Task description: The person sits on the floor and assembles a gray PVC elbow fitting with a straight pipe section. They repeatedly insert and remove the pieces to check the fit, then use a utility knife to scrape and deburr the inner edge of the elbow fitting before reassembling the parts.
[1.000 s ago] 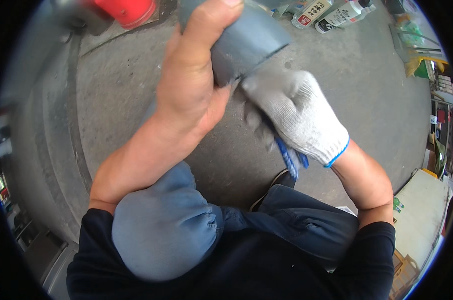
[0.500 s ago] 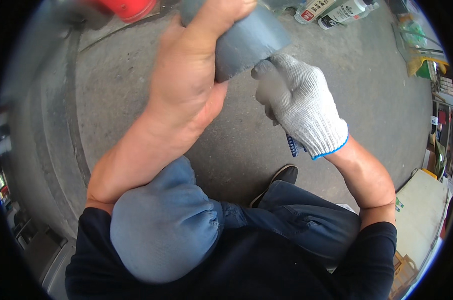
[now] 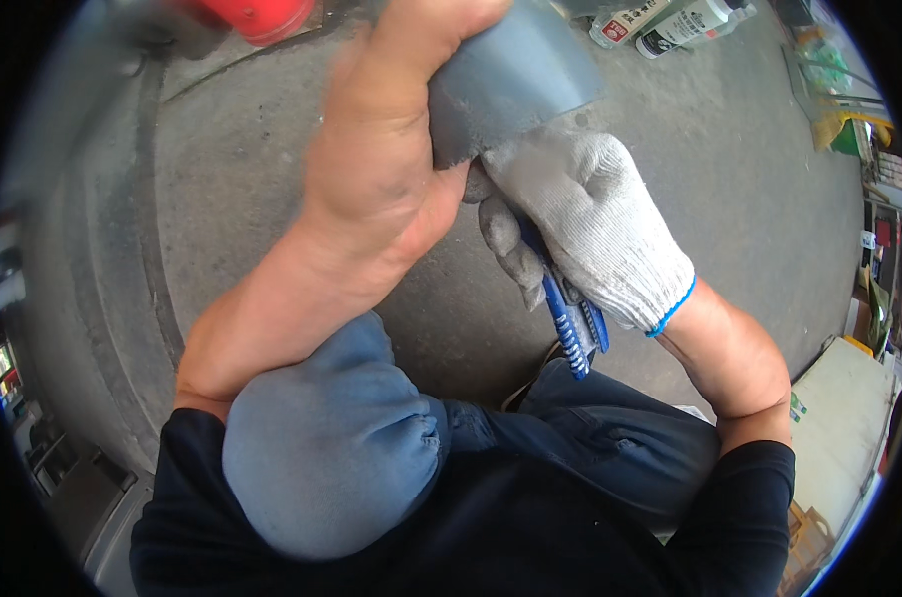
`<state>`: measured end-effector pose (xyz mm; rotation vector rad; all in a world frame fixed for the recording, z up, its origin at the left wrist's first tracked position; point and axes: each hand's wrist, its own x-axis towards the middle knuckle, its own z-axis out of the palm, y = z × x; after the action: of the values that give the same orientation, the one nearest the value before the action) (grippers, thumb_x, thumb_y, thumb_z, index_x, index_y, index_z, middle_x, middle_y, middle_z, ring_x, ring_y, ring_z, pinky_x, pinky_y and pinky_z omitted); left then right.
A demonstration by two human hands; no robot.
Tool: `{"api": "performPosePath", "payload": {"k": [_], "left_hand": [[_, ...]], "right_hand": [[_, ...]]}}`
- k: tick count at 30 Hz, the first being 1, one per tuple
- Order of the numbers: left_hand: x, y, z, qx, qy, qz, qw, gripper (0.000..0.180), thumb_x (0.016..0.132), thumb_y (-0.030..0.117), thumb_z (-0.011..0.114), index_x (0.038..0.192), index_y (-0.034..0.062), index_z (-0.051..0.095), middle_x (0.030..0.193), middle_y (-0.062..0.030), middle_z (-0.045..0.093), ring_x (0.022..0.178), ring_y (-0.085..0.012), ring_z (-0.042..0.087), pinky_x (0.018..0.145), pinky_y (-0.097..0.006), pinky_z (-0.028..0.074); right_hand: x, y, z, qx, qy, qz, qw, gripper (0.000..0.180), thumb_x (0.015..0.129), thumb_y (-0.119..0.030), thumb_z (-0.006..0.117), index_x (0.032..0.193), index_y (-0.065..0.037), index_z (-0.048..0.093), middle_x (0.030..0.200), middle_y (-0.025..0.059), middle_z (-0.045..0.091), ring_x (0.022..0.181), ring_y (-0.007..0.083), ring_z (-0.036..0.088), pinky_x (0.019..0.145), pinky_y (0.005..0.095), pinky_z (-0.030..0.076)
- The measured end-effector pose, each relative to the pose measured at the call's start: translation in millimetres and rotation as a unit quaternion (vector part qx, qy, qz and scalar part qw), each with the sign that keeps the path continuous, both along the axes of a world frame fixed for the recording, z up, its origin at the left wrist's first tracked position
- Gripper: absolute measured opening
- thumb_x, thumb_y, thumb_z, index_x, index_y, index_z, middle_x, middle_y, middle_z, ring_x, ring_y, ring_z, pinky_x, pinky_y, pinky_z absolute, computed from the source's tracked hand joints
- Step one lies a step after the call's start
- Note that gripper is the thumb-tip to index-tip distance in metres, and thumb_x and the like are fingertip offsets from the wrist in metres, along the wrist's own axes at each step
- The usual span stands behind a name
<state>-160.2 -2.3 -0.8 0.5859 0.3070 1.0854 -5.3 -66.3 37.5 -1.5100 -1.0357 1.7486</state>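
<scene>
At the top middle, my bare left hand (image 3: 396, 149) is closed on a thick grey pipe (image 3: 515, 85). The pipe's near rim looks rough, and its far part runs out of view. Just below that rim is my right hand (image 3: 580, 204), in a white knitted glove with a blue cuff. Its fingers are wrapped round a blue-handled tool (image 3: 567, 323) with pale ridges along the grip. Two blue strips of the handle stick out below the palm. The working end of the tool is hidden by the glove and pipe.
Beyond the pipe, two bottles (image 3: 685, 27) stand on the concrete floor (image 3: 729, 159). A red container (image 3: 267, 15) is at the upper left. My bent knee (image 3: 321, 448) rises below my left forearm. To the right are a pale board (image 3: 844, 418) and cluttered shelves (image 3: 879, 239).
My right hand has turned and shifted slightly left and down, bringing more of the blue handle into view below the palm. The pipe has moved slightly right in my left hand.
</scene>
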Motion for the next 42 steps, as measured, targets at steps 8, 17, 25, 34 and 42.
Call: {"api": "performPosePath", "payload": {"k": [8,17,25,34,42], "left_hand": [[0.4,6.2,-5.3,-0.006,0.061,0.0,0.998,0.046,0.107,0.044,0.056,0.124,0.0028,0.065,0.111,-0.0119,0.073,0.106,-0.0213,0.07,0.091,-0.037,0.056],[0.2,10.6,-11.9,-0.025,0.158,0.045,0.986,0.052,0.106,0.046,0.063,0.138,0.0057,0.06,0.132,-0.0107,0.07,0.122,-0.0211,0.067,0.108,-0.041,0.053],[9.1,5.7,-11.7,-0.061,0.081,0.041,0.994,0.068,0.098,0.053,0.067,0.149,0.011,0.05,0.139,-0.0084,0.062,0.127,-0.026,0.061,0.115,-0.053,0.044],[5.6,4.6,-15.5,-0.057,0.006,-0.091,0.994,0.094,0.09,0.072,0.066,0.159,0.0134,0.039,0.148,-0.0159,0.053,0.143,-0.0384,0.047,0.122,-0.062,0.031],[4.9,1.4,-17.0,-0.123,-0.037,-0.063,0.99,0.104,0.087,0.078,0.066,0.161,0.0118,0.035,0.152,-0.0208,0.049,0.144,-0.0425,0.045,0.124,-0.066,0.026]], "right_hand": [[18.8,4.3,-0.8,0.057,-0.047,0.056,0.996,0.039,0.11,-0.035,0.059,0.102,0.002,0.071,0.069,0.0077,0.069,0.052,0.0141,0.065,0.047,0.0291,0.053],[28.2,11.6,-16.8,0.247,-0.24,0.036,0.938,0.03,0.108,-0.026,0.063,0.118,0.001,0.07,0.072,0.0088,0.07,0.06,0.0141,0.069,0.059,0.0296,0.056],[21.4,-0.2,-27.2,0.21,-0.141,0.028,0.967,0.031,0.11,-0.027,0.061,0.119,0.001,0.072,0.071,0.0067,0.069,0.059,0.0121,0.066,0.057,0.0292,0.054],[30.5,7.1,1.1,0.145,-0.19,0.058,0.969,0.034,0.11,-0.027,0.057,0.115,0.002,0.073,0.072,0.0076,0.069,0.059,0.0128,0.067,0.057,0.0289,0.056],[34.3,5.4,1.3,0.162,-0.112,0.031,0.98,0.033,0.109,-0.02,0.054,0.128,0.004,0.067,0.078,0.0086,0.072,0.064,0.0131,0.069,0.059,0.0296,0.057]]}}
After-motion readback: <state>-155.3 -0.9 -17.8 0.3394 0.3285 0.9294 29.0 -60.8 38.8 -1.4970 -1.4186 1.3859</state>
